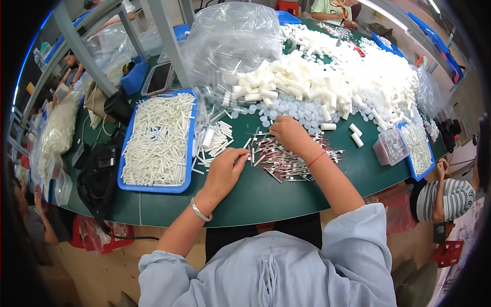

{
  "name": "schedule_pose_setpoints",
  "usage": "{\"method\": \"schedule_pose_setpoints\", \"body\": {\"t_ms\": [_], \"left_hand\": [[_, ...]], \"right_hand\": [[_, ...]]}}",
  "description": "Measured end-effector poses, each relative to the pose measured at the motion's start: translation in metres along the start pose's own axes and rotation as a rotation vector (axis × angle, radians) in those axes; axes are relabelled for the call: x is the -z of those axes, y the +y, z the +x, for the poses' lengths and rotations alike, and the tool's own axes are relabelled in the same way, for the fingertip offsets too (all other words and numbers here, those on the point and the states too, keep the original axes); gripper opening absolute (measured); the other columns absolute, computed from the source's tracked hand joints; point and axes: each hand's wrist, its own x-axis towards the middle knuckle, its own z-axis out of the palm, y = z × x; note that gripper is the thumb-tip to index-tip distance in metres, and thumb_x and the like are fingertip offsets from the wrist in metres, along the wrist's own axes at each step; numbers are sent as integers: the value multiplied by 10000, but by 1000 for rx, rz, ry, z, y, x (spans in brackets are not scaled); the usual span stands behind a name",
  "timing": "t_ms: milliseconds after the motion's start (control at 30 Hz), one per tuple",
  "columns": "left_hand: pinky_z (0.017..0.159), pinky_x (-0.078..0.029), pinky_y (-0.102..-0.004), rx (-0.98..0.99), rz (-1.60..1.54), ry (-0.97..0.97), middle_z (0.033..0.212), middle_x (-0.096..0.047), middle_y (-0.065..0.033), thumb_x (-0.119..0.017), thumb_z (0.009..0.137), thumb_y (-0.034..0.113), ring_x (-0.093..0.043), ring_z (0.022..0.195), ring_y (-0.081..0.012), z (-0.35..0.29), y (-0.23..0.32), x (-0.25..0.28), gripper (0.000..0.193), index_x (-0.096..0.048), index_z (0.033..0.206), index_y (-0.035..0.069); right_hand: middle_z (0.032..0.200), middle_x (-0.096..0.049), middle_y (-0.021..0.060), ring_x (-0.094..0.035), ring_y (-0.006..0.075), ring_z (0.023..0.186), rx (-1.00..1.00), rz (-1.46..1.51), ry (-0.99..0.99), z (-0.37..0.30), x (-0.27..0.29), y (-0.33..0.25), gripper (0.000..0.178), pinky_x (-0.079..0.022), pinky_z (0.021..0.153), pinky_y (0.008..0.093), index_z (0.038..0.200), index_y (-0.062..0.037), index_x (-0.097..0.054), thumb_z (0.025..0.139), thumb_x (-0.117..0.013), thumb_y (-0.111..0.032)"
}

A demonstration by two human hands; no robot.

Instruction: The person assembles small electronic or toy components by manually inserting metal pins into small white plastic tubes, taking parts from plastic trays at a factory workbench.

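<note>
My left hand [225,170], a light bangle on its wrist, hovers over the green table [225,210] with thumb and forefinger brought together. What lies between them is too small to make out; a thin white stick shows by the fingertips. Just right of it spreads a pile of slim parts with white ends and dark red wires [286,162]. My right hand [290,134], with a red string at the wrist, reaches over the far side of that pile. Its fingers are bent together and point down, hiding whatever they grip. Loose white sticks [219,137] lie beyond my left hand.
A blue tray [190,176] of white sticks stands at left, a black bag [99,176] beside it. White cylinders [358,77] and translucent caps [307,118] heap up beyond my hands. A clear box [391,147] and another blue tray [431,166] are at right. People sit nearby.
</note>
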Motion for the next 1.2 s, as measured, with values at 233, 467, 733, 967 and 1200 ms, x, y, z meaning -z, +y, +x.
{"method": "schedule_pose_setpoints", "body": {"t_ms": [233, 467, 733, 967, 1200], "left_hand": [[581, -439, -218, 329, -394, -56, 802, -627, -4, -645, 911, 154, -537, 644, -57, -14, 14, -4, 180, -671, 1036, 27], [556, -427, -170, 386, -742, -140, 856, -662, 1, -610, 947, 164, -517, 635, -24, -26, 35, -30, 188, -660, 1078, 39], [543, -421, -175, 409, -847, -148, 835, -652, 16, -612, 948, 179, -510, 627, -23, -30, 51, -35, 206, -661, 1077, 27], [529, -410, -172, 426, -782, -138, 835, -653, 7, -605, 952, 183, -507, 612, -19, -31, 52, -36, 205, -657, 1073, 26], [500, -386, -173, 483, -937, -438, 810, -645, 13, -613, 949, 200, -503, 597, -14, -25, 52, -18, 186, -660, 1019, 34]], "right_hand": [[853, -650, 161, -636, 292, 751, -284, 187, 57, -12, 39, -25, 104, -515, 696, 381, 896, 22, -600, 877, -567, -75], [930, -664, 113, -641, 137, 750, -498, 1526, 244, -66, 64, -87, 212, -537, 681, 257, 1108, 46, -578, 920, -580, -53], [965, -669, 121, -661, 140, 794, -458, 1631, 291, -88, 55, -100, 157, -555, 736, 265, 1060, 35, -580, 926, -575, -47], [948, -666, 78, -647, 120, 836, -322, 1252, 247, -98, 42, -105, 115, -528, 753, 245, 994, 30, -609, 920, -582, -53], [925, -673, 57, -606, 99, 807, -342, 1416, 62, -105, 62, -88, 167, -497, 719, 224, 1035, 33, -662, 898, -636, -60]]}}
